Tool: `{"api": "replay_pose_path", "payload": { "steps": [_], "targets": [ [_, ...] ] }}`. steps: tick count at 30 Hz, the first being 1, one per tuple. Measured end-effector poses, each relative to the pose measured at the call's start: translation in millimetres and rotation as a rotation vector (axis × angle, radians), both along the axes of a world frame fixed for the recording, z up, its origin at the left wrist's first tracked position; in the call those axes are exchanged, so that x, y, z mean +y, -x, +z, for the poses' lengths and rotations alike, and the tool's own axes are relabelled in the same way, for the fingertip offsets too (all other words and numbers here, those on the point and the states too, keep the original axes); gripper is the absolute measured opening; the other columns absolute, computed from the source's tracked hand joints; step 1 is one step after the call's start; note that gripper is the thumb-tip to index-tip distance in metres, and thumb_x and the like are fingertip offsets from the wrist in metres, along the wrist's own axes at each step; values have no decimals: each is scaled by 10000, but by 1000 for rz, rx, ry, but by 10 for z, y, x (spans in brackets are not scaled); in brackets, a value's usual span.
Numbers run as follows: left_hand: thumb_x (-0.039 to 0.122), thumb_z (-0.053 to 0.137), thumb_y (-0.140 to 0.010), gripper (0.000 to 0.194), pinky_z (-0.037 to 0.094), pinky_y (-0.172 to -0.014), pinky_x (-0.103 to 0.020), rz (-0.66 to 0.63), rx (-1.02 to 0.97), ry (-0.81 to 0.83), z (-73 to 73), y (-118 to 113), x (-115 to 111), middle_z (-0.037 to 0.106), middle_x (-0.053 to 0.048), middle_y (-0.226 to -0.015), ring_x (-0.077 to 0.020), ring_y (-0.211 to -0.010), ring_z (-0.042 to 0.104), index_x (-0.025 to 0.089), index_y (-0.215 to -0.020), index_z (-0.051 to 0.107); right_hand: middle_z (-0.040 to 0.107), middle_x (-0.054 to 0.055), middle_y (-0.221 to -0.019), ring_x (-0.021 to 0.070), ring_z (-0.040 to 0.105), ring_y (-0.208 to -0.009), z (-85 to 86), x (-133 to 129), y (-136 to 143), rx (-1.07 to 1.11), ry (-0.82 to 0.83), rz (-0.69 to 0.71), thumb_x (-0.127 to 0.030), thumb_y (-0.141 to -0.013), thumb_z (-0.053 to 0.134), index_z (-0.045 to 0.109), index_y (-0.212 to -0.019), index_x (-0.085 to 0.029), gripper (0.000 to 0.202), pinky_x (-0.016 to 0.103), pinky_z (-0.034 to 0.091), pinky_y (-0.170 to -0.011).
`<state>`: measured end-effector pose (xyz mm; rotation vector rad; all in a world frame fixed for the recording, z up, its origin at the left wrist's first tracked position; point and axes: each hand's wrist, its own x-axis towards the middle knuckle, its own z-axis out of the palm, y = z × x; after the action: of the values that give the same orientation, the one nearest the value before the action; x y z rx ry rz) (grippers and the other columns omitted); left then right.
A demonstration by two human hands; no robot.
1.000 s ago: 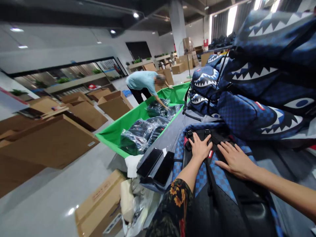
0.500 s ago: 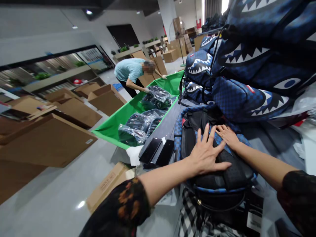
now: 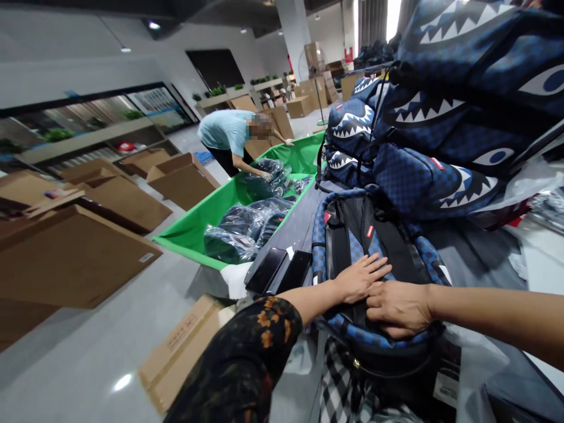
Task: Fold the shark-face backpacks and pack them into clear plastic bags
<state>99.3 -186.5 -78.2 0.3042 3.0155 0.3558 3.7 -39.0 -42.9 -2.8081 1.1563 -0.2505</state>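
- A blue checked backpack (image 3: 399, 255) lies straps-up on the grey table (image 3: 304, 217), right in front of the person, just beside a heap of shark-mouth backpacks (image 3: 440, 111).
- The left hand (image 3: 363, 279) rests palm-down on it, fingers stretched out and slightly spread, gripping nothing that I can see.
- The right hand (image 3: 400, 308) touches the left, half closed with its fingers bent under against the backpack; whether they pinch any of it, I can't tell.
- Past the table sits a long green bin (image 3: 189, 238) with bags in clear plastic (image 3: 238, 226): a cluster at the near end, others farther along. The shiny wrapping blurs them, and the near wall hides their lower parts.
- A co-worker (image 3: 227, 132) in a light blue top bends over the bin, one gloved hand on a wrapped bag, the other at the far rim.
- Big cardboard boxes (image 3: 97, 252) stand open-topped on the floor at left; their tilt and sides keep me from seeing inside.
- A smaller carton (image 3: 176, 349) lies below the table, partly covered by the person's flowered sleeve (image 3: 247, 358).
- A black-and-white checked thing (image 3: 335, 376) runs out of sight at the bottom; I can't make out what it is.
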Motion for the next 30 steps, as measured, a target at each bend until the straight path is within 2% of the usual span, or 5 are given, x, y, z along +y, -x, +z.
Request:
{"api": "replay_pose_path", "payload": {
  "steps": [9,17,21,26,30],
  "targets": [
    [383,397,-1066,536,240,-1315,-509,175,157,98,-314,-166,34,340,-5,-1717,-253,-1621,213,335,-1599,377,616,40,-767,193,498,-674,-821,-196,233,-161,263,-3,-259,-913,482,580,-812,-206,150,331,388,-652],
    [580,552,-978,750,177,-1271,-731,261,99,-48,-233,-361,418,96,-128,-1764,-481,-1610,44,352,-1636,273,613,2,-738,174,498,-617,-249,300,-77,-119,481,-135,-268,-1010,383,608,-889,-210,263,356,347,-604],
    [819,538,-858,979,55,-1283,-736,272,-6,-292,-16,-660,724,5,-134,-1760,-464,-1602,-71,347,-1650,207,723,85,-1024,194,648,-931,-89,136,301,-107,596,-645,-218,-1019,395,660,-1130,-176,290,337,495,-806],
    [811,603,-826,966,198,-1291,-661,234,-143,-422,326,-689,558,323,-139,-1705,-428,-1595,224,309,-1613,354,482,140,-1584,361,454,-1456,-752,-324,758,30,406,-1067,-427,-1034,436,541,-1514,-225,531,575,455,-1131],
    [580,542,-984,673,297,-1277,-597,621,182,-194,406,-182,64,427,-108,-1666,-361,-1548,373,288,-1580,431,335,107,-1670,357,338,-1534,-1178,-309,653,-4,226,-1118,-494,-1064,383,373,-1615,-312,580,611,392,-1193]
  ]
}}
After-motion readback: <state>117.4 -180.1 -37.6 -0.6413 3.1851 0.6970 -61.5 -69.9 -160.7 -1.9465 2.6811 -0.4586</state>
